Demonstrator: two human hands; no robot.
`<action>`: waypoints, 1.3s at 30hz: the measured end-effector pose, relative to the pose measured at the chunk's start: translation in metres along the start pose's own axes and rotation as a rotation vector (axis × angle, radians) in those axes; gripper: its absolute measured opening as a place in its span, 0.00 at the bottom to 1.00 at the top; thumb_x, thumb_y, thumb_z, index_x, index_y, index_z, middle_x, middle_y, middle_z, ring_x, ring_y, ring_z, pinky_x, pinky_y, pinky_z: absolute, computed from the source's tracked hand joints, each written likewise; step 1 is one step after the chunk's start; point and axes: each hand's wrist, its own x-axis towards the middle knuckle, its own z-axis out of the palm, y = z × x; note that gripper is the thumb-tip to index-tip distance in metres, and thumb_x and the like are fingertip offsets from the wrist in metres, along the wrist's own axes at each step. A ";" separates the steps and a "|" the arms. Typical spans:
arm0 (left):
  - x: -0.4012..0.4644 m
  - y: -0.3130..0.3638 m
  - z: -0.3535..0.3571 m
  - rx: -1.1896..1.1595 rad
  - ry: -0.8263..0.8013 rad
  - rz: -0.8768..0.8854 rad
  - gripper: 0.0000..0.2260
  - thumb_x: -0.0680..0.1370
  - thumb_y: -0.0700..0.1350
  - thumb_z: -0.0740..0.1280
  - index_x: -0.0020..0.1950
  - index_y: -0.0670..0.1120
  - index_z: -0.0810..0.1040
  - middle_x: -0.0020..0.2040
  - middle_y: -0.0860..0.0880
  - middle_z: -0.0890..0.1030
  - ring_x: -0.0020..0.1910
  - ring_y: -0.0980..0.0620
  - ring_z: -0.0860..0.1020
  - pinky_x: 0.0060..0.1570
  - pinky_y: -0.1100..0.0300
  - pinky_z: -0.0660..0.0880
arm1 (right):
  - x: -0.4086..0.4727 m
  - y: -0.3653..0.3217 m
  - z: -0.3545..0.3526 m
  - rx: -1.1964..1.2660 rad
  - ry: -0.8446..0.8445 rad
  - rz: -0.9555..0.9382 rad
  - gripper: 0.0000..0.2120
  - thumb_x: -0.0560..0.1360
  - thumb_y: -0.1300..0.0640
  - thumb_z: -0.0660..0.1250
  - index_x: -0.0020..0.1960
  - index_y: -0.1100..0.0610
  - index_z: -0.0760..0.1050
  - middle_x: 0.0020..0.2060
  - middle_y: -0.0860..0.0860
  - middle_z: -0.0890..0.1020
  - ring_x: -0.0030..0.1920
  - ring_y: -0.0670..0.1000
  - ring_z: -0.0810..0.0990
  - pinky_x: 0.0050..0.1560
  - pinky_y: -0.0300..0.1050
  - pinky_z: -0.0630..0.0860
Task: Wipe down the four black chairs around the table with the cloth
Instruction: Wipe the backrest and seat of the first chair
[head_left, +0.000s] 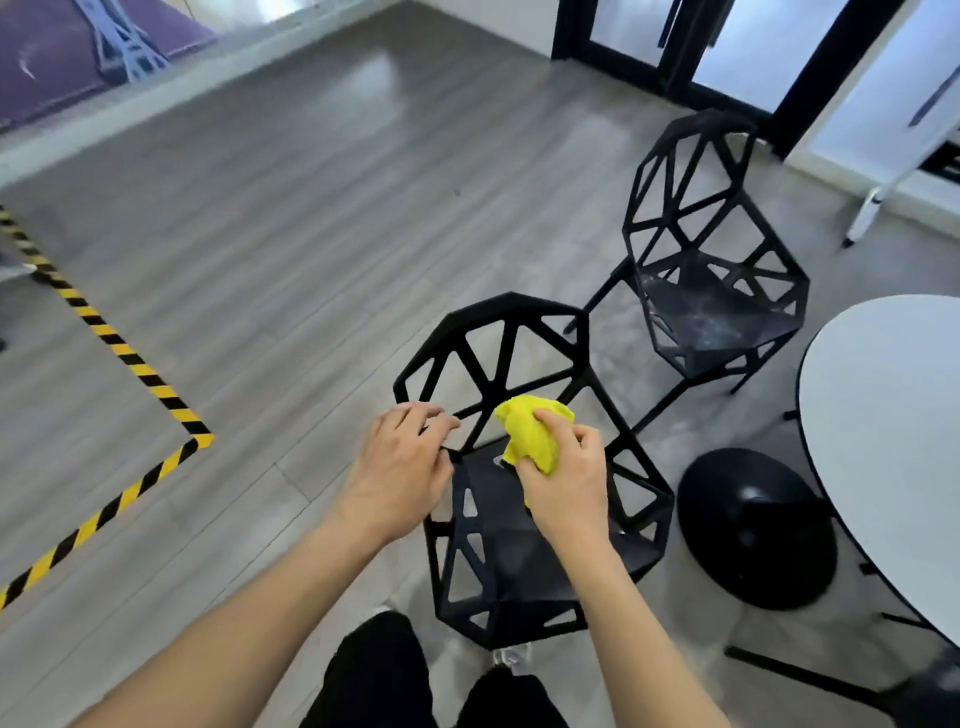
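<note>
**Wiping the near chair's backrest**

The yellow cloth (532, 434), bunched in the right hand's (563, 480) grip, sits against the near black chair (511, 525) where back meets seat. The left hand (402, 460) rests relaxed on its frame, steadying. Next, probably strokes along the struts, then the second chair (714, 260) beside the table (883, 415).

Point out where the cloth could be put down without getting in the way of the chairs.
The white table top at right shows bare. The far chair seat is unoccupied. The floor between the striped tape and the chairs is open. The near chair is crowded: left hand on its frame, right hand holding the yellow cloth.
</note>
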 end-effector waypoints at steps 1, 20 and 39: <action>0.013 -0.007 -0.002 -0.007 -0.001 0.025 0.16 0.76 0.45 0.62 0.62 0.49 0.79 0.59 0.50 0.79 0.62 0.47 0.75 0.62 0.50 0.72 | 0.006 -0.004 0.003 0.001 0.017 0.014 0.26 0.71 0.48 0.71 0.66 0.37 0.69 0.54 0.46 0.68 0.50 0.52 0.74 0.52 0.54 0.78; 0.172 -0.111 -0.018 0.056 -0.422 0.729 0.21 0.75 0.52 0.54 0.62 0.50 0.78 0.59 0.50 0.79 0.61 0.44 0.75 0.61 0.49 0.73 | 0.000 -0.107 0.096 0.084 0.437 0.509 0.27 0.72 0.45 0.70 0.69 0.36 0.67 0.54 0.44 0.66 0.53 0.48 0.73 0.56 0.49 0.77; 0.341 -0.152 0.043 0.526 -0.544 1.378 0.32 0.78 0.36 0.60 0.80 0.54 0.55 0.81 0.47 0.55 0.80 0.43 0.54 0.75 0.51 0.60 | 0.071 -0.164 0.224 0.223 0.521 0.888 0.25 0.72 0.48 0.67 0.68 0.38 0.70 0.53 0.46 0.68 0.54 0.51 0.73 0.62 0.48 0.72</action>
